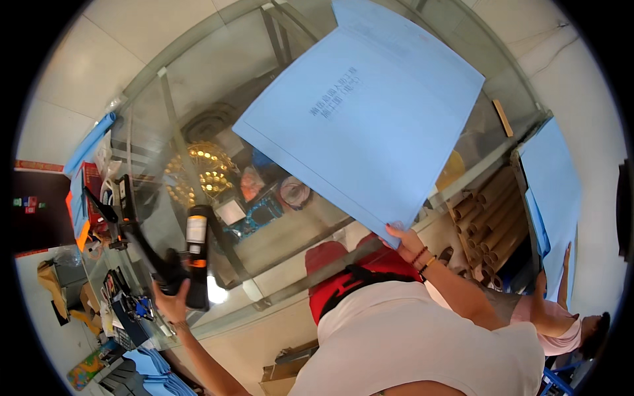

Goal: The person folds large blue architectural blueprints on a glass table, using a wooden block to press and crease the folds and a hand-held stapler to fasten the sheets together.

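My right hand [407, 243] pinches the near corner of a large light-blue sheet [370, 112] with dark printed lines on it. The sheet lies flat over the glass table, and its near corner reaches past the front edge. At the left, my left hand [173, 302] is closed around the handle end of a black tool [150, 247] with a long narrow body; its exact kind is unclear. Close beside that hand is a black cylindrical thing [197, 244] with a pale label and orange bands. I cannot make out whether it joins the tool.
Beneath the glass table [254, 231] are gold beaded strings [208, 168] and small packets. Cardboard tubes [492, 218] stand at the right. A wooden strip [502, 119] lies near the right end. Another person [551, 317] holds a blue sheet [555, 191]. Clutter crowds the left.
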`<state>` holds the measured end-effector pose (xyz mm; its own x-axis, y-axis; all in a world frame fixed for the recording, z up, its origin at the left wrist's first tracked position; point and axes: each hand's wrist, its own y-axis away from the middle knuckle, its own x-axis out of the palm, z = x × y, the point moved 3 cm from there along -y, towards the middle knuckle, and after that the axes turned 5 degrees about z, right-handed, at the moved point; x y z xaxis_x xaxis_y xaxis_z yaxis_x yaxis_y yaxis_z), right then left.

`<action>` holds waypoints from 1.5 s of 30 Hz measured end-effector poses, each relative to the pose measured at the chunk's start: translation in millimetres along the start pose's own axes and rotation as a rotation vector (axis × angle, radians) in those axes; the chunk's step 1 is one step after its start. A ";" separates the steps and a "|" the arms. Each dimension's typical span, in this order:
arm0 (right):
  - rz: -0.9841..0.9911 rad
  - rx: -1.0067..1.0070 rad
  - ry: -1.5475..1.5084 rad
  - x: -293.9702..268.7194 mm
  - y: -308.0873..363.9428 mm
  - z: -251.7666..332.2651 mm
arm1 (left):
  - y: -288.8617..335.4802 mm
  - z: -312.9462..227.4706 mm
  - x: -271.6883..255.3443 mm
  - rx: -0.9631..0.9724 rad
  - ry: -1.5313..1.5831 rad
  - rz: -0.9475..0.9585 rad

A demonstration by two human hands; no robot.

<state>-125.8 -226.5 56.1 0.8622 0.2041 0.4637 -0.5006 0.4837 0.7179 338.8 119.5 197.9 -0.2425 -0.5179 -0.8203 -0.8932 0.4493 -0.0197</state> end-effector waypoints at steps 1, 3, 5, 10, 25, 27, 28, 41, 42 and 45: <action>-0.003 0.015 0.015 1.5 -1.4 -0.2 | 21.0 -55.8 8.7 0.094 0.024 0.091; 0.016 0.034 0.008 4.4 -3.7 -2.0 | 51.9 -92.3 36.2 0.192 -0.010 0.237; 0.047 0.046 -0.018 2.4 -4.5 -0.6 | 75.1 -130.5 69.1 0.197 -0.016 0.380; 0.024 -0.049 -0.018 5.8 -4.1 -1.5 | 105.6 -208.0 132.4 0.376 0.047 0.416; -0.053 -0.073 0.035 -23.3 -25.0 -36.3 | 111.0 -280.2 203.9 0.538 -0.174 0.472; 0.048 0.003 -0.025 -16.6 -18.7 -29.7 | 105.0 -299.5 209.4 0.514 -0.191 0.537; 0.051 0.010 -0.024 -15.9 -12.7 -26.0 | 100.4 -311.4 213.1 0.493 -0.207 0.594; 0.229 -1.418 1.306 149.0 -9.5 181.2 | 65.5 -344.7 263.9 0.735 -0.595 0.911; 0.164 -1.367 1.494 144.0 -48.5 162.7 | 69.1 -360.2 259.9 0.612 -0.754 0.965; 0.134 -0.957 1.891 122.4 -120.0 136.7 | 71.9 -381.8 263.3 0.674 -1.004 0.360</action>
<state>29.2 -375.9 97.7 0.1558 0.3677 -0.9168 -0.8933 0.4487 0.0282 66.1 -262.4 198.7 0.2269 0.3577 -0.9059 -0.3950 0.8840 0.2501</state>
